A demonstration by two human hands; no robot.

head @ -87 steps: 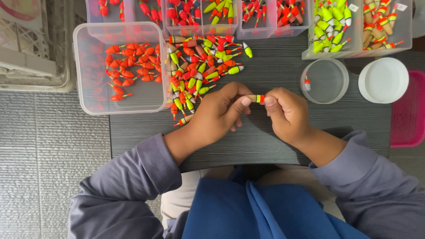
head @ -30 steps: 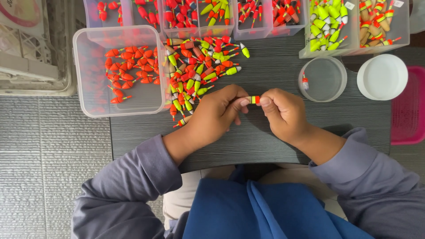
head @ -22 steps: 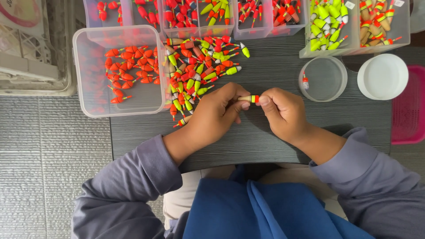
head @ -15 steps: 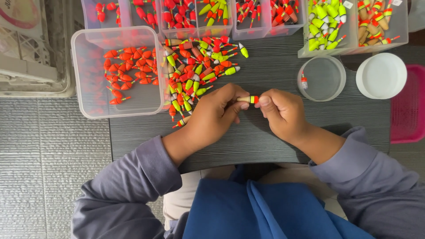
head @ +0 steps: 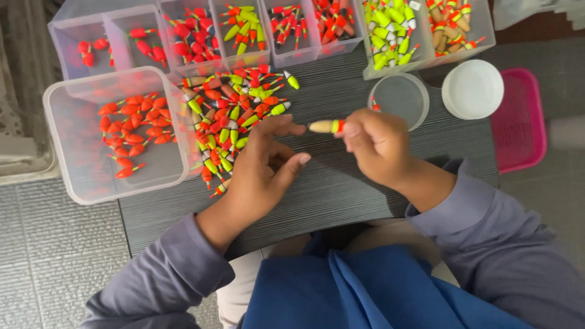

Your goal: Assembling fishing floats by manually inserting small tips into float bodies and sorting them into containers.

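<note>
Head view: right hand (head: 376, 144) pinching one float (head: 326, 126) above table (head: 341, 183); left hand (head: 263, 169) open, empty, beside loose float pile (head: 234, 109). Two round lids (head: 474, 89), one big tub (head: 119, 137).

There is one camera, and it sits on the person's head. It looks almost straight down, from close above, at the dark table (head: 341, 189) and the person's lap. The left hand (head: 262, 170) and right hand (head: 375, 143) are near the middle. The far bins (head: 292, 36) touch the top edge.
</note>
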